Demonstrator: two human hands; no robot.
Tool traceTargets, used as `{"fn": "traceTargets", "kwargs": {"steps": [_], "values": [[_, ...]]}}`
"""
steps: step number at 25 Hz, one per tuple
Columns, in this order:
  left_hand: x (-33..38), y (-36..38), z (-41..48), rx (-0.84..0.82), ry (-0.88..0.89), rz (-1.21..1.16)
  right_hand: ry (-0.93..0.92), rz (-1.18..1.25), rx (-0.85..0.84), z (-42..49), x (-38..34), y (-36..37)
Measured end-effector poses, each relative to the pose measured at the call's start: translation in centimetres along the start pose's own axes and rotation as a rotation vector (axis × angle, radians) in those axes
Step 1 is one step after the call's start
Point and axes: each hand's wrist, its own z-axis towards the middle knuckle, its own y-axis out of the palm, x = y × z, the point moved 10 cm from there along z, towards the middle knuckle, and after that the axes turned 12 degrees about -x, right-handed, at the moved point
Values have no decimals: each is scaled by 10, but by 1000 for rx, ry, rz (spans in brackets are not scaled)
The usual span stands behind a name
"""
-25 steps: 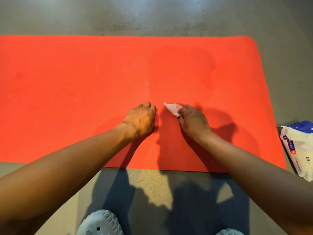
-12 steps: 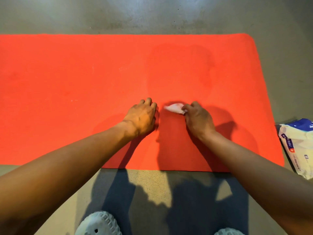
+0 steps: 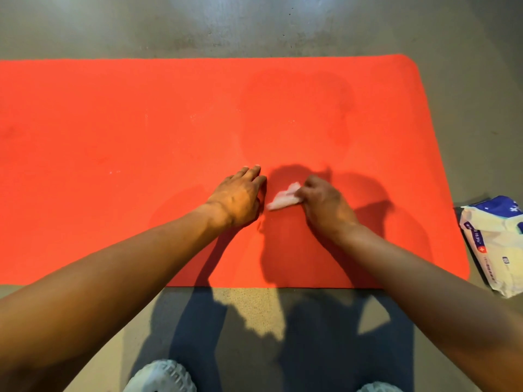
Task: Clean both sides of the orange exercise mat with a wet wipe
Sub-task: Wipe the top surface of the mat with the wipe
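The fingers (image 3: 310, 184) of the right hand (image 3: 325, 206) curl round a crumpled wet wipe (image 3: 283, 198) and pinch it down onto the orange exercise mat (image 3: 113, 123). Just beside it, the left hand (image 3: 237, 199) lies flat on the mat with its digits extended and close together, apparently bracing it. The mat lies unrolled on a grey floor (image 3: 254, 24), one face up, its right end in view. A darker, damp-looking patch (image 3: 297, 114) sits beyond the hands, and pale specks dot the stretch to the left. A pack of wipes (image 3: 498, 244) rests on the floor just off the mat's right end, and white shoes (image 3: 161, 377) show at the bottom edge. The risks from here: bunched so tightly, the wipe covers little per stroke and may leave missed strips or streaks as it dries. A hard push could ruck the mat if the bracing hand lifts. The underside looks not yet cleaned.
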Motion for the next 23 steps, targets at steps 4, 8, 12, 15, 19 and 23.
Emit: {"fn": "traceTargets", "kwargs": {"steps": [4, 8, 12, 15, 19, 23], "values": [[3, -10, 0, 93, 47, -71, 320, 17, 123, 9, 63, -29], [6, -22, 0, 176, 44, -54, 11, -7, 79, -5, -11, -6], [12, -19, -4, 138, 67, -40, -333, -119, -90, -21, -65, 27], [23, -20, -14, 194, 92, 44, -171, -86, 36, 0, -21, -1], [38, -9, -24, 211, 176, 161, 264, 37, 168, 16, 67, -33], [44, -10, -29, 171, 194, 199, 30, -7, 114, 1, 2, -3]]}}
